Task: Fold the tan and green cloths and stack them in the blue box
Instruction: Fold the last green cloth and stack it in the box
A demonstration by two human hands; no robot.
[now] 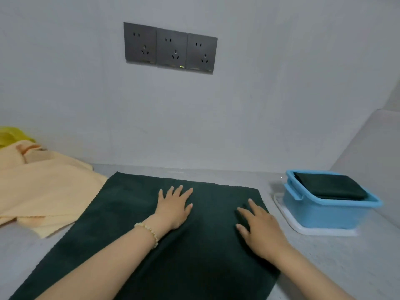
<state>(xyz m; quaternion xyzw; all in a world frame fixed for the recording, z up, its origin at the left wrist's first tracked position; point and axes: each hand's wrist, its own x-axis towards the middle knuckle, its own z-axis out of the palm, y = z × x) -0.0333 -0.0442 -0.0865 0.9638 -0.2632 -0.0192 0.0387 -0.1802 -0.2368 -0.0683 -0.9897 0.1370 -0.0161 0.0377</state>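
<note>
"So, log it: where are the task's things?"

"Green cloth (134,213) lies spread flat and unfolded on the counter (324,267) in front of me, its near edge out of frame. Tan cloths (43,191) sit in a loose heap to my left. One corner meets the green cloth's left edge; I cannot tell if it overlaps. Blue box (324,215) stands to my right, apart from the spread cloth, on a white tray (324,232). A folded green cloth (329,185) lies on top inside it, tilted, at about rim height."

"And your fingers?"

"Left hand (173,208): fingers (184,191) straight and spread, palm down near the cloth's middle, holding nothing. Right hand (259,226): fingers (253,204) loosely extended, resting near the right edge, gripping nothing. Both rest on the cloth; neither pinches."

"What could go wrong from here?"

"Judgement only.
1. The counter looks smooth. If I lift one edge without pinning the rest, the whole sheet may slide and the fold come out skewed.
2. The tan heap crowds the left edge, so a fold swept from that side could drag a tan corner in with it.
3. The box looks filled nearly to the rim. Another folded piece may sit proud, or slip off the tilted one below.
4. The box may skate on its tray if I press a cloth down one-handed."
</note>
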